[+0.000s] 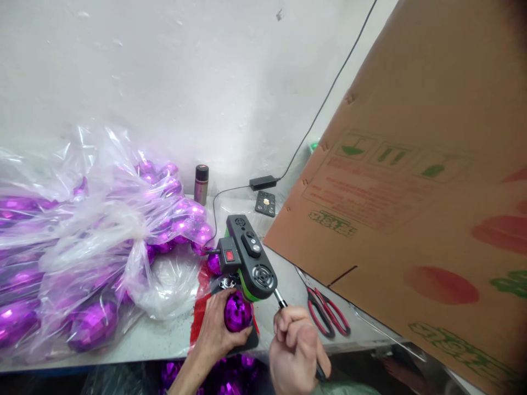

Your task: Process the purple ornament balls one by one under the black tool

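A shiny purple faceted ball (239, 311) is in my left hand (213, 329), fingers and thumb closed around its sides, at the near end of a black-and-green bench device (249, 255). The device carries a small box with a red switch (229, 255). My right hand (297, 348) is wrapped round the black grip of a metal lever (280, 299) that comes out of the device's right side. Under the device and ball, a dark base (250, 339) rests on a red patch (197, 321). Most of the grip is hidden by my fingers.
Clear plastic bags (94, 241) of purple balls cover the left. Red-handled scissors (325, 310) lie right of my hand, beside a big cardboard box (395, 192). Behind stand a dark-capped bottle (201, 185), a power adapter (263, 182) and a black card-like object (265, 203). More purple balls (230, 384) lie below the edge.
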The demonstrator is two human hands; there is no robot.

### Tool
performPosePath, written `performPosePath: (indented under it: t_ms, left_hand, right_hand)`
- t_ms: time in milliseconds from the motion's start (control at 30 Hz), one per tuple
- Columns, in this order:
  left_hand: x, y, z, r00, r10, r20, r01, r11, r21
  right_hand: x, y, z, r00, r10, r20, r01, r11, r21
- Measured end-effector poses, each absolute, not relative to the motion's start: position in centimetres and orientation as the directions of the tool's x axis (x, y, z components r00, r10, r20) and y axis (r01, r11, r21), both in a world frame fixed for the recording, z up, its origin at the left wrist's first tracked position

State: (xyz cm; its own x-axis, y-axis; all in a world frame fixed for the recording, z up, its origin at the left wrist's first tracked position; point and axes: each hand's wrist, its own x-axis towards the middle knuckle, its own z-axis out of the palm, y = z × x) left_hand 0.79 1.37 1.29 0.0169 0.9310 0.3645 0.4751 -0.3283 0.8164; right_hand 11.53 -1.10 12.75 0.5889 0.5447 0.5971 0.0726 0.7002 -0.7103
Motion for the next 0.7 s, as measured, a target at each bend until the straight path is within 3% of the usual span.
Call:
performPosePath:
  t_ms: [400, 567, 700]
  left_hand:
    - [1.2, 1.2, 0.5, 0.000, 0.937, 0.350, 0.453, -0.312, 0.835]
    - [1.3, 1.3, 0.4, -0.002, 0.946, 0.325, 0.453, -0.289, 0.843]
    - [0.8, 1.3, 0.3, 0.012, 0.952, 0.307, 0.456, -0.278, 0.845]
  right_hand:
    - [11.7, -0.9, 8.6, 0.513, 0.472, 0.717, 0.206, 0.743, -0.636]
    - [12.4, -1.2, 13.5, 0.563, 0.543, 0.624, 0.144, 0.678, -0.720]
    - [12.6, -0.7, 17.8, 0.526, 0.552, 0.646, 0.151, 0.687, -0.711]
